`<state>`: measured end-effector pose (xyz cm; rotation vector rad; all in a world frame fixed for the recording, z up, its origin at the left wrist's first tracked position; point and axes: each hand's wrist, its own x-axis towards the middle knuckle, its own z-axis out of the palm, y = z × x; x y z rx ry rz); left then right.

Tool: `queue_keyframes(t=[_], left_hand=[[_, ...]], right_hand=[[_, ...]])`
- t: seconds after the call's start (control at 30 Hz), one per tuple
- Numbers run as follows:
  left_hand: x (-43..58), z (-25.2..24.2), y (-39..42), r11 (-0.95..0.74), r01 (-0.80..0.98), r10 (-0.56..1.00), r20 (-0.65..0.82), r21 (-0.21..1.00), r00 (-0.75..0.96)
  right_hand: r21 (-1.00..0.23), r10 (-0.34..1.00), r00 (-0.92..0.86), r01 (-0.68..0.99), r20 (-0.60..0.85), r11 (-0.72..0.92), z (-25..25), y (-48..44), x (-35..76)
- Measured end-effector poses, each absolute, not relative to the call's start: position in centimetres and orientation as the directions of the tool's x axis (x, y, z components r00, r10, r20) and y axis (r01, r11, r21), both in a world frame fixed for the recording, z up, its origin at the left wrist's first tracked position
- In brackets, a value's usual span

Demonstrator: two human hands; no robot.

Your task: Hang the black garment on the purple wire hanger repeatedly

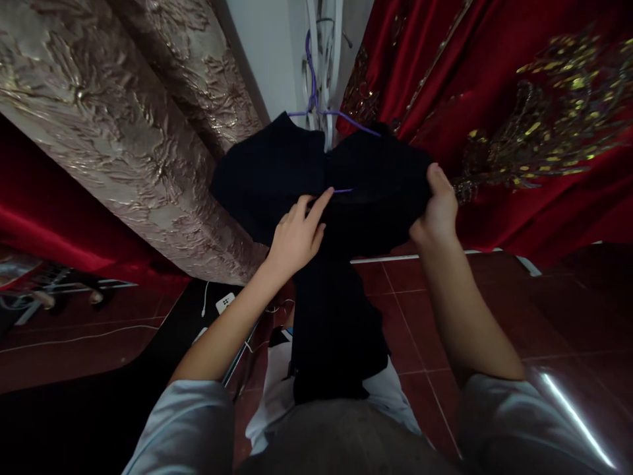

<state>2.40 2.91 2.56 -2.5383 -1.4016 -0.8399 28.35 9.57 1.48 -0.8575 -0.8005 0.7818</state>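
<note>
A dark garment (pixel 341 224) hangs on a purple hanger (pixel 353 122) in the middle of the view, its lower part draping down toward my legs. On the garment's front lies my left hand (pixel 301 231), fingers apart, the index fingertip beside a short stretch of purple (pixel 343 191) that shows through at the cloth's opening. My right hand (pixel 439 201) grips the garment's right edge, thumb on top and the fingers mostly hidden behind the cloth.
White metal bars (pixel 333 53) stand behind the hanger. A beige textured cloth (pixel 153 145) hangs on the left, and red cloth with gold sequins (pixel 534 125) on the right. A black surface (pixel 128 382) with a white plug-like item (pixel 225 303) is at lower left, above red floor tiles (pixel 410 316).
</note>
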Motion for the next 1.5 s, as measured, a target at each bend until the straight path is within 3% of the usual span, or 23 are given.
queue_keyframes(t=[0.23,0.33,0.43,0.47,0.53,0.6,0.67,0.77,0.9,1.07,1.17,1.27,1.5], left_hand=[[2.6,0.1,2.9,-0.614,0.604,0.718,0.677,0.509,0.160],[3.4,-0.7,2.1,-0.653,0.328,0.717,0.697,0.683,-0.023],[5.2,-1.1,0.6,-0.601,0.022,0.781,0.593,0.799,-0.197],[5.8,-1.1,0.1,-0.574,-0.057,0.802,0.547,0.817,-0.241],[6.9,-1.1,-1.1,-0.545,-0.146,0.818,0.485,0.825,-0.309],[7.4,-1.1,-2.3,-0.543,-0.158,0.813,0.469,0.825,-0.344],[7.4,-1.3,-3.2,-0.534,-0.146,0.813,0.457,0.833,-0.362],[6.7,-2.4,-3.8,-0.519,-0.146,0.808,0.428,0.842,-0.406],[5.4,-4.9,-3.3,-0.513,-0.197,0.827,0.419,0.836,-0.374],[4.1,-7.3,-2.6,-0.308,-0.131,0.951,0.303,0.942,-0.055],[4.2,-7.7,-2.6,-0.346,0.069,0.938,0.345,0.936,0.023],[5.2,-8.3,-2.5,-0.390,0.223,0.906,0.415,0.894,-0.079],[7.7,-10.1,-2.2,-0.349,0.185,0.876,0.390,0.919,-0.284]], right_hand=[[-0.836,0.807,0.511,-0.270,0.296,0.478,1.7,9.7,29.2],[-0.839,0.693,0.626,-0.111,0.358,0.533,1.1,8.7,28.1],[-0.768,0.479,0.717,0.123,0.507,0.629,0.0,5.5,24.1],[-0.779,0.480,0.705,0.164,0.522,0.606,-0.6,4.1,22.2],[-0.868,0.632,0.640,0.114,0.436,0.484,-2.0,1.7,18.4],[-0.936,0.840,0.502,-0.151,0.205,0.318,-3.4,0.2,15.3],[-0.935,0.954,0.298,-0.329,0.030,0.132,-4.6,-0.2,13.7],[-0.947,0.994,0.083,-0.319,-0.073,-0.043,-6.1,-0.1,13.9],[-0.988,0.993,-0.061,-0.114,-0.098,-0.105,-7.2,-0.7,15.8],[-0.997,0.997,-0.059,0.066,-0.040,-0.037,-6.4,-2.1,16.7],[-0.999,0.998,-0.059,0.040,-0.012,-0.010,-5.9,-2.2,16.9],[-0.999,0.993,-0.118,-0.030,-0.017,-0.021,-5.8,-2.2,17.2],[-0.943,0.982,-0.160,-0.297,-0.105,-0.149,-3.6,-1.7,17.9]])
